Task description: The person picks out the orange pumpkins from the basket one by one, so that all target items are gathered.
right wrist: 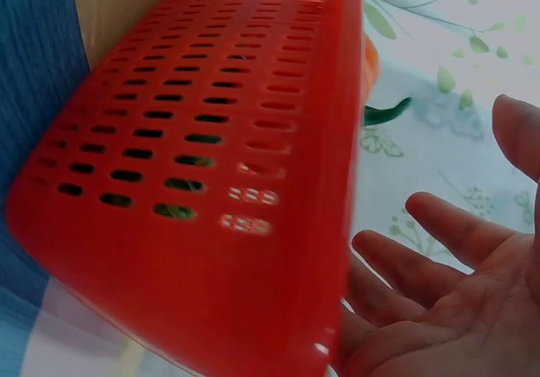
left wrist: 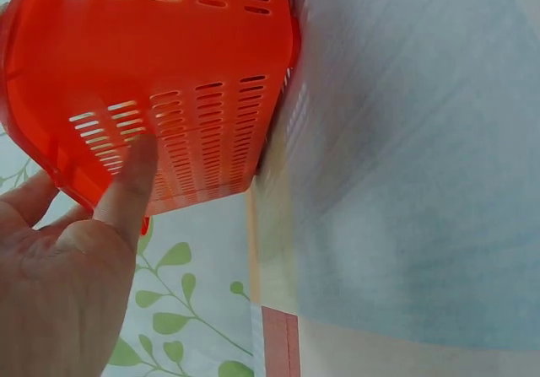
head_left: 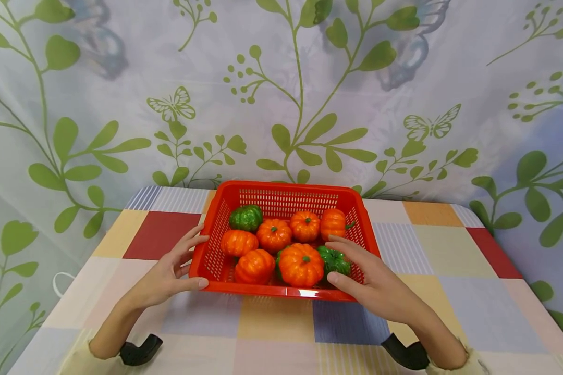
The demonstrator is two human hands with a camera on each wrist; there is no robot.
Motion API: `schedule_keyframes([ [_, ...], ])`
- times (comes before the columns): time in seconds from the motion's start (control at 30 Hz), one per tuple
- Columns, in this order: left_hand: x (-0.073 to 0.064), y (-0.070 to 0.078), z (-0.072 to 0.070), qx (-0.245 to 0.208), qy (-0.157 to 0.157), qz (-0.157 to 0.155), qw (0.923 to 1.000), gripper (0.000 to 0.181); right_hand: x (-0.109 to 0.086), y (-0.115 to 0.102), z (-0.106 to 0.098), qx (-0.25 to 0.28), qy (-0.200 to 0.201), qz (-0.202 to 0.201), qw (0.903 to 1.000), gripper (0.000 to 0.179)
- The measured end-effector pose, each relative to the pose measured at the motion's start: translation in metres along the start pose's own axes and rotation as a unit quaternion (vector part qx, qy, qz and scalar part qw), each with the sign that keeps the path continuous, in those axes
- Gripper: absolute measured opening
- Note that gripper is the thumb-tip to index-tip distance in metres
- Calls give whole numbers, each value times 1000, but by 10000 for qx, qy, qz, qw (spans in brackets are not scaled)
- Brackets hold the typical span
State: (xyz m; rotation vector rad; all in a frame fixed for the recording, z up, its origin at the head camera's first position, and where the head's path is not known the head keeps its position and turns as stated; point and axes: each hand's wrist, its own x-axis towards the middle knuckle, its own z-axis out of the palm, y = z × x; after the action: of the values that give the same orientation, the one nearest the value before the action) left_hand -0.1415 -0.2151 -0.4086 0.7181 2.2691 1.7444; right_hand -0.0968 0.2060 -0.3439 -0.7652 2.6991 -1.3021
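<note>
A red plastic basket (head_left: 283, 292) with slotted walls stands on the table, holding several small shiny orange pumpkins (head_left: 301, 265). A dark green pumpkin (head_left: 246, 218) lies at its back left, and another green pumpkin (head_left: 334, 260) at the right. My left hand (head_left: 161, 276) is spread at the left end, fingertips right at the rim and thumb by the front corner; the left wrist view shows its thumb (left wrist: 133, 187) along the slotted wall. My right hand (head_left: 372, 278) reaches over the right end with its fingers apart, and in the right wrist view the fingers (right wrist: 413, 267) are extended beside the rim.
A patchwork-patterned cloth (head_left: 202, 349) covers the table. Behind it hangs a pale curtain (head_left: 206, 135) printed with green leaves and butterflies. Black curved mounts (head_left: 141, 350) sit at both wrists. A thin white loop (head_left: 62, 284) shows beside the table's left edge.
</note>
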Motion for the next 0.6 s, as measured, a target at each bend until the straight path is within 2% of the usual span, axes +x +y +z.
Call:
schedule_keyframes([
  [0.3, 0, 1, 0, 102, 86, 128, 9998, 61, 3, 4, 8, 378, -146, 175, 9990, 52],
  [0.6, 4, -5, 0, -54, 80, 223, 9997, 60, 8, 6, 13, 618, -17, 87, 9980, 52],
])
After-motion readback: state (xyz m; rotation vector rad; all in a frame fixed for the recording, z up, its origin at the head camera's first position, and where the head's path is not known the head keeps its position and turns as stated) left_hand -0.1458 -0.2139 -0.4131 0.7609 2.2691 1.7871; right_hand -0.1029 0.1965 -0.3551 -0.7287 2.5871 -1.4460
